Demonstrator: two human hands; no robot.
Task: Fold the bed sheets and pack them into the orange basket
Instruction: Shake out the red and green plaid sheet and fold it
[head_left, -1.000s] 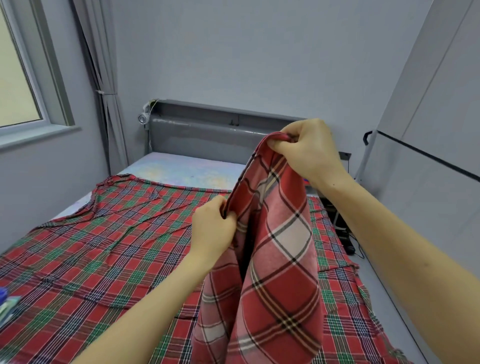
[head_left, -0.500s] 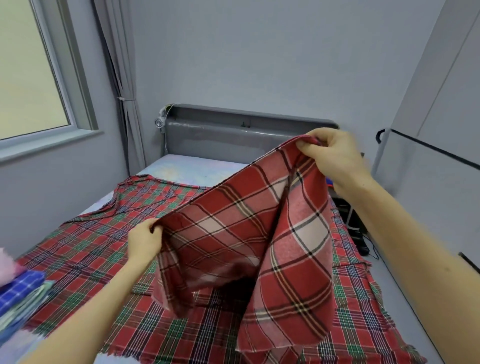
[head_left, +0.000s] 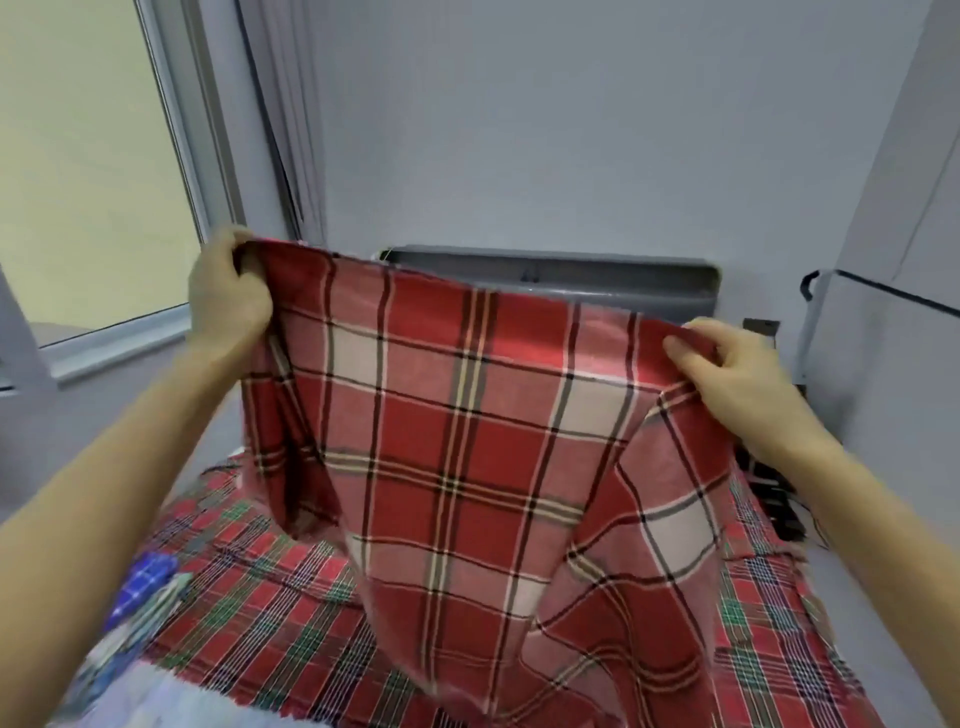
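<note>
A red plaid sheet with large white and dark checks (head_left: 457, 447) is stretched wide in the air in front of me. My left hand (head_left: 228, 299) grips its upper left corner, raised near the window. My right hand (head_left: 732, 369) pinches the upper right edge, a little lower. The sheet's lower part hangs down onto the bed. Beneath it lies a second sheet in a finer red and green plaid (head_left: 270, 618), spread over the mattress. The orange basket is not in view.
A grey headboard (head_left: 623, 280) stands behind the held sheet against the grey wall. A window (head_left: 83, 171) and curtain (head_left: 291, 156) are at the left. Folded blue and patterned cloths (head_left: 140, 587) lie at the bed's lower left. Dark cables and a device (head_left: 779, 499) sit on the floor at right.
My left hand has swung up and out to the left, spreading the sheet from a bunched drape into a wide flat panel. My right hand has dropped a little.
</note>
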